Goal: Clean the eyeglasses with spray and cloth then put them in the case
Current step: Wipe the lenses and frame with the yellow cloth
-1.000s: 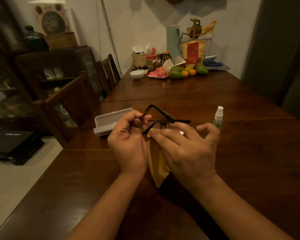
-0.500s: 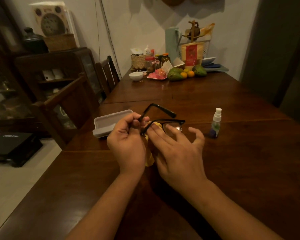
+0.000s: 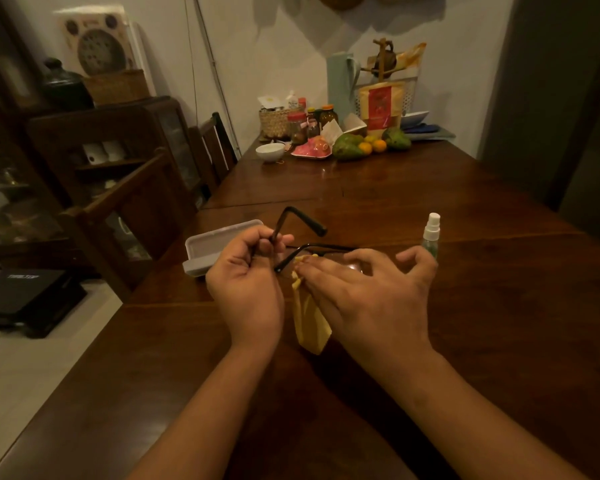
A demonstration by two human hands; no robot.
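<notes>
**Over the table (image 3: pixel 499 306) — eyeglasses (image 3: pixel 326 247) held and wiped**

Left of the eyeglasses, the pale case (image 3: pixel 222 247) lies on the wood. The left hand (image 3: pixel 246 289) pinches one temple, holding the frame up. Below it hangs the yellow cloth (image 3: pixel 309 327), pinched against a lens by the right hand (image 3: pixel 364 299). Right of the eyeglasses stands the spray bottle (image 3: pixel 431 233) — untouched.
</notes>
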